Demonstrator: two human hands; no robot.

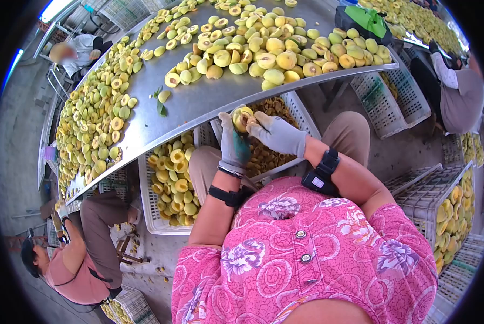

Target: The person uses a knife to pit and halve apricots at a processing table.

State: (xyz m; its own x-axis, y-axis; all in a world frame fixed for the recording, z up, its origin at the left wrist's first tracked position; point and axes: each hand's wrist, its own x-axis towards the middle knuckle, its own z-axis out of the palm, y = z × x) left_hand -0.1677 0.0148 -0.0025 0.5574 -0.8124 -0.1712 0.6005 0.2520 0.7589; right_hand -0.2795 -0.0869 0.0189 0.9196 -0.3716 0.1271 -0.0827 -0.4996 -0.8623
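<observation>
In front of the table's near edge, my left hand (234,146) in a grey glove with a green palm is closed around a yellow-green peach half (242,115). Its cut, reddish-brown middle faces my right hand (281,135), also gloved in grey. The fingertips of that hand are pinched together against the cut face; what they grip there is hidden. Below both hands stands a white crate (301,114) holding brown pits and scraps. Left of it, another white crate (151,208) is filled with peach halves.
A metal table (161,129) carries heaps of halved peaches (274,46) and a green leaf sprig (160,102). Stacked crates (414,208) stand at my right. Co-workers sit at the left (74,259), far left (80,51) and right (460,97). A green bag (367,21) lies at the back.
</observation>
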